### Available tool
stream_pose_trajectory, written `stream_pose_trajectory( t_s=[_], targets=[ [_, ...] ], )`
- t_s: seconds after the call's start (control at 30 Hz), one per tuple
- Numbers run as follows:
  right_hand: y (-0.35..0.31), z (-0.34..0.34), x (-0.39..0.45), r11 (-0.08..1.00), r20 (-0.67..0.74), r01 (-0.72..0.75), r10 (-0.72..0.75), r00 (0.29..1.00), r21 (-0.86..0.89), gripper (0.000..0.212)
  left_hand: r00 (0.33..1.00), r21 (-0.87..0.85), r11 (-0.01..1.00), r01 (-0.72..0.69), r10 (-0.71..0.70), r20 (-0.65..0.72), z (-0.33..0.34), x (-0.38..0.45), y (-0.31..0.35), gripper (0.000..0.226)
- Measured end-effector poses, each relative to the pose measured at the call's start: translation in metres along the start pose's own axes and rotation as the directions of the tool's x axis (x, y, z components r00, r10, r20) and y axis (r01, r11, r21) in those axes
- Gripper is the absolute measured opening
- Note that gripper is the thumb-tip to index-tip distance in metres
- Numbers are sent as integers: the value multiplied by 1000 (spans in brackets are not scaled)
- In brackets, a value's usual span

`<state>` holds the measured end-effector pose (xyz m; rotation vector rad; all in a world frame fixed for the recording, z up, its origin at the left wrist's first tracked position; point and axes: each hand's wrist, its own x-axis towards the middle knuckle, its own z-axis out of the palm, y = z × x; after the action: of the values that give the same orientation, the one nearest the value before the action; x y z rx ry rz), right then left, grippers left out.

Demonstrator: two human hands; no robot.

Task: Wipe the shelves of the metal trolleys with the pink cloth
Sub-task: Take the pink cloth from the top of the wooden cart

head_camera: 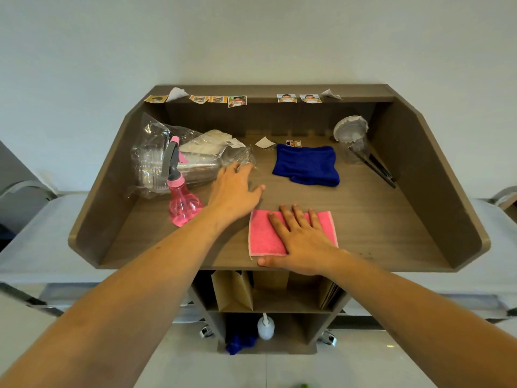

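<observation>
Your right hand (303, 242) lies flat, fingers spread, on the pink cloth (265, 236) at the brown worktop's (377, 219) front edge; your left hand (235, 191), relaxed, reaches beside the pink spray bottle (181, 203), against a white wall (251, 37).

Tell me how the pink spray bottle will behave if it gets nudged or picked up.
The pink spray bottle looks like thin plastic, so probably light. Its tall gray trigger head sits above a bulbous base, so a sideways nudge from the left hand beside it may tip it. The smooth surface could be slippery.

Right hand (300, 239) flat on pink cloth (264, 239)
</observation>
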<state>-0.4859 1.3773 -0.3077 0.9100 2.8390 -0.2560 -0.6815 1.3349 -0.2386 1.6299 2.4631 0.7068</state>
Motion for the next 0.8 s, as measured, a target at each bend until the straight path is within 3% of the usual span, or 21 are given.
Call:
stream_pose_trajectory(
  t_s=[0.2, 0.27, 0.4, 0.53, 0.63, 0.73, 0.8],
  targets=[
    [-6, 5, -14, 995, 6, 74, -74, 997, -65, 133, 997, -30, 999, -22, 20, -71, -1, -1, 1, 64],
    [-13, 10, -21, 992, -50, 73, -78, 996, -101, 124, 994, -45, 999, -30, 25, -106, -2, -3, 2, 63],
    [-28, 19, -34, 993, -204, 62, -82, 976, -101, 86, 988, -56, 997, -62, 53, -145, -6, -5, 4, 61],
    [-32, 19, -48, 993, -199, 77, -93, 976, -86, 77, 985, -84, 994, -74, 59, -165, -16, -3, 4, 61],
    [-34, 16, -57, 996, -250, 87, -78, 965, 25, 70, 985, -109, 992, -70, 51, -167, -21, -4, 3, 60],
    [-40, 8, -60, 966, -378, 52, 50, 924, 254, 61, 985, -124, 989, -82, 61, -164, -24, -7, 5, 60],
    [-44, 3, -60, 963, -384, 33, 75, 920, 267, 60, 985, -123, 988, -91, 71, -155, -26, -8, 8, 61]
  ],
)
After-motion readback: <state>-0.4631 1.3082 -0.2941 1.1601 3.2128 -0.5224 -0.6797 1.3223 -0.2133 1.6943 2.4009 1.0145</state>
